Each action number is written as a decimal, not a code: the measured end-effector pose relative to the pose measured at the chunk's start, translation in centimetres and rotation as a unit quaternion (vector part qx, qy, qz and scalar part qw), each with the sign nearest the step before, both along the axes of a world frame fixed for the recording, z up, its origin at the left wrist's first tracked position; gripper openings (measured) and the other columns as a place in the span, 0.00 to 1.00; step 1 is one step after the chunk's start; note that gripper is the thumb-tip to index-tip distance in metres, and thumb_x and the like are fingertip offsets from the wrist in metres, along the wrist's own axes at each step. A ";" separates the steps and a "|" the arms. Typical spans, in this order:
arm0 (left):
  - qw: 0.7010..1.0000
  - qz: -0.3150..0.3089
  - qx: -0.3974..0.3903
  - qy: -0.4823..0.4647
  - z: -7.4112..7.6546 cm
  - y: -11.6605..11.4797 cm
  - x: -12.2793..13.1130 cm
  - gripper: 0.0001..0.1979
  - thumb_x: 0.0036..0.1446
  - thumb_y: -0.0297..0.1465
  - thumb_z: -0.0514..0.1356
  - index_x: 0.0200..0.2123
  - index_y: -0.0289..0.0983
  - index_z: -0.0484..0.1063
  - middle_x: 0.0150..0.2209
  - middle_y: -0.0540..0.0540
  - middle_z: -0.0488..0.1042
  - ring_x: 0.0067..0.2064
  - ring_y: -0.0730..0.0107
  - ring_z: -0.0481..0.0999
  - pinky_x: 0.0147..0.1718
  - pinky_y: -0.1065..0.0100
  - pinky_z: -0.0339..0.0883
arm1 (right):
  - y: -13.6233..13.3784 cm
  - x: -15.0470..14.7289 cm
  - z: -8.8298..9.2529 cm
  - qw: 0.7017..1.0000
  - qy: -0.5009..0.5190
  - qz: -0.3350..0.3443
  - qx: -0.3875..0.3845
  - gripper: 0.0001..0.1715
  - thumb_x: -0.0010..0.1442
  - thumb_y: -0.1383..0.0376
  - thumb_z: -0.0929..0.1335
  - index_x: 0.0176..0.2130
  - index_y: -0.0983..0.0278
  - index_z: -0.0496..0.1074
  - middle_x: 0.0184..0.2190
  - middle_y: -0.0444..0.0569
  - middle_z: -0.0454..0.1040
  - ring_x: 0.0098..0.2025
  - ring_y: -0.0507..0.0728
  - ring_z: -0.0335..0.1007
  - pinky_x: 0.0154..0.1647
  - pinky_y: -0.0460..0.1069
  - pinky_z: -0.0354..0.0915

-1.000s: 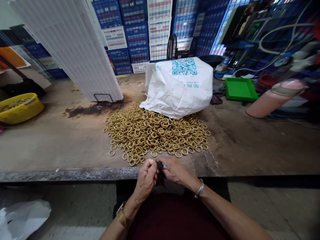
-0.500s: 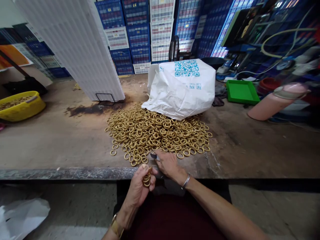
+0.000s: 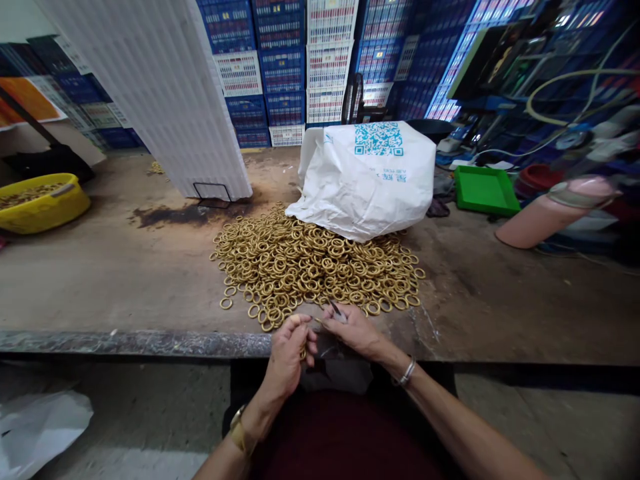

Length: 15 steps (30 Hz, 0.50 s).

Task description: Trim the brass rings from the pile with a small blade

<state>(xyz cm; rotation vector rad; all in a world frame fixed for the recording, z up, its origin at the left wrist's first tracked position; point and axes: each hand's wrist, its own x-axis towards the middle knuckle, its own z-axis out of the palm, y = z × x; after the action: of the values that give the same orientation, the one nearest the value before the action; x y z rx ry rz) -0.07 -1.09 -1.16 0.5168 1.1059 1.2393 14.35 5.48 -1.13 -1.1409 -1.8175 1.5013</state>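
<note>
A heap of brass-coloured rings [image 3: 310, 267] is spread over the workbench in front of me. My left hand [image 3: 289, 353] is closed around some of the rings, which show partly between its curled fingers. Close beside it, at the near edge of the heap, my right hand [image 3: 356, 332] grips a small knife [image 3: 338, 313], its dark blade pointing up and left. A single ring [image 3: 317, 321], seen nearly edge-on, sits between the fingertips of both hands; which hand grips it I cannot tell.
A white sack [image 3: 367, 190] lies behind and partly over the heap. To the left are a standing white ribbed panel [image 3: 165, 100] and a yellow basin [image 3: 45, 210]. A green tray [image 3: 486, 191] and a pink bottle [image 3: 545, 217] are at right. Stacked crates [image 3: 285, 73] line the back.
My right hand has moved right and turned, with the knife now pointing up. My left hand has risen to meet it, and a ring now shows between their fingertips.
</note>
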 end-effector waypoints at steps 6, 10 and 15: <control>0.992 -0.033 0.026 0.123 -0.3 0.2 1.0 0.14 0.51 0.39 0.56 0.37 0.36 0.66 0.21 0.55 0.65 0.17 0.82 0.60 0.14 0.79 0.54 | -0.8 -0.1 -0.1 0.992 0.055 -0.003 -0.111 0.10 0.50 0.60 0.64 0.26 0.64 0.61 0.15 0.35 0.54 0.16 0.44 0.46 0.17 0.41 0.46; 0.987 -0.013 0.028 0.160 -0.5 0.2 1.1 0.13 0.50 0.40 0.57 0.34 0.37 0.65 0.20 0.55 0.65 0.16 0.82 0.60 0.14 0.79 0.54 | -0.8 -0.6 -0.6 0.993 0.047 -0.049 -0.094 0.11 0.51 0.59 0.64 0.25 0.64 0.60 0.14 0.35 0.55 0.16 0.45 0.46 0.17 0.41 0.47; 0.985 -0.024 0.026 0.168 -0.5 0.2 1.2 0.13 0.50 0.40 0.56 0.33 0.36 0.65 0.21 0.54 0.66 0.17 0.82 0.60 0.14 0.79 0.54 | -0.7 -1.0 -0.9 0.996 0.027 -0.061 -0.059 0.10 0.49 0.60 0.64 0.24 0.64 0.60 0.15 0.36 0.58 0.19 0.45 0.50 0.18 0.41 0.49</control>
<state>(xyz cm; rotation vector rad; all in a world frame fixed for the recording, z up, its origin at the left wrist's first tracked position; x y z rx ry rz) 1.15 -0.93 -1.65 0.8096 1.3359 1.1663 13.39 4.77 -1.98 -1.2309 -1.6129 1.5697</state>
